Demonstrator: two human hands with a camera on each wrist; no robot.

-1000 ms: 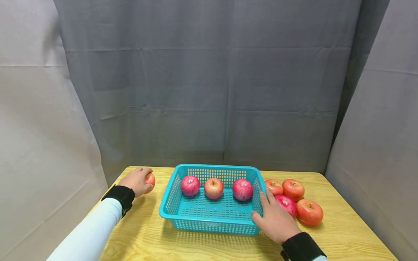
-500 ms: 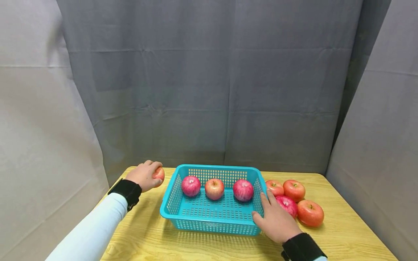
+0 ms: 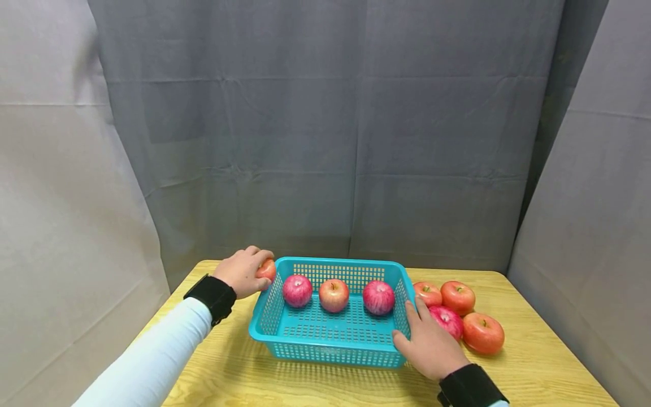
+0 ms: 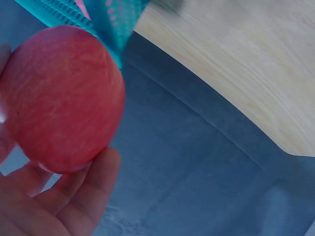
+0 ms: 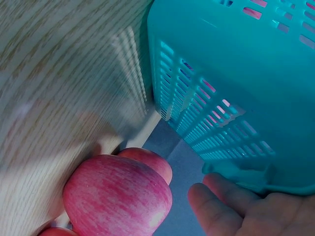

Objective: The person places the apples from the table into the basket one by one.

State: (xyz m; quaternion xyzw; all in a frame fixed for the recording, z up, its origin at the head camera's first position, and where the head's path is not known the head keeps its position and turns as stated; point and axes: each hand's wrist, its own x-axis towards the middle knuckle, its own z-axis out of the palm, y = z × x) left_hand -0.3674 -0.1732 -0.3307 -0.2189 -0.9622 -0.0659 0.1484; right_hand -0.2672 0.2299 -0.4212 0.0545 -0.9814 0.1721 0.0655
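Observation:
My left hand [image 3: 244, 272] holds a red apple [image 3: 267, 271] by the far left corner of a turquoise plastic basket [image 3: 330, 343]. In the left wrist view, fingers wrap the side and underside of that apple [image 4: 64, 98]. Three apples stand in a row inside the basket: a dark pink one [image 3: 297, 290], a yellowish-red one [image 3: 333, 295] and another dark pink one [image 3: 378, 297]. My right hand [image 3: 434, 345] rests on the basket's right rim with fairly straight fingers. The right wrist view shows two fingertips [image 5: 202, 196] against the outside, below the rim.
Several apples cluster on the wooden table [image 3: 539, 339] right of the basket, including a pink one [image 3: 446, 321] close to my right hand and a red one [image 3: 483, 332]. Grey cloth [image 3: 305, 141] hangs behind the table, with pale cloth at both sides.
My left hand has carried its apple rightward and slightly up, from the table's left part to the basket's left rim. The right hand and basket have stayed in place.

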